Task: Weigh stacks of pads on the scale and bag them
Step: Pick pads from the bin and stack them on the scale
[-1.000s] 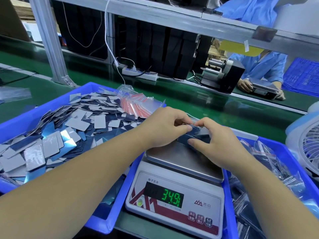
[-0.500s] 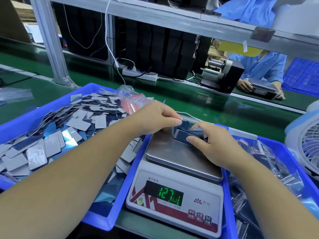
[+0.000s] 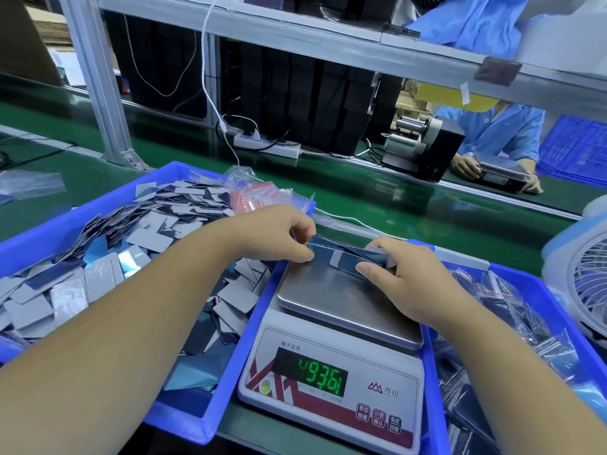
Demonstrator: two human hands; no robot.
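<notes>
Nearest the camera: scale with a green readout, digits blurred, seemingly unsettled while both hands touch the load. On its steel pan, toward the far edge, a stack of pads, dark blue with a pale tab, lying tilted and fanned rather than squared. Left hand pinching the stack's left end between curled fingers and thumb; right hand wrapped narrowly round the right end, thumb on the near face. Probably mid-weigh, or squaring the stack just after setting it down. To do this well: tap edges flush, leave the stack wholly on the pan, lift both hands clear, wait for a steady figure before adding or removing a pad. Any resting wrist likely to falsify the reading. Left of the scale, touching it: blue bin heaped with loose pads, some spilling low against the near wall; at the bin's far corner, a bundle of red-striped zip bags, within easy reach of the left hand. Right of the scale: second blue bin holding filled bags, its wall just beside the pan, so little room for the right elbow there. Beyond that, a fan close to the bin's rim. Farther out, open green belt, then a power strip and a worker in a blue coat well apart.
</notes>
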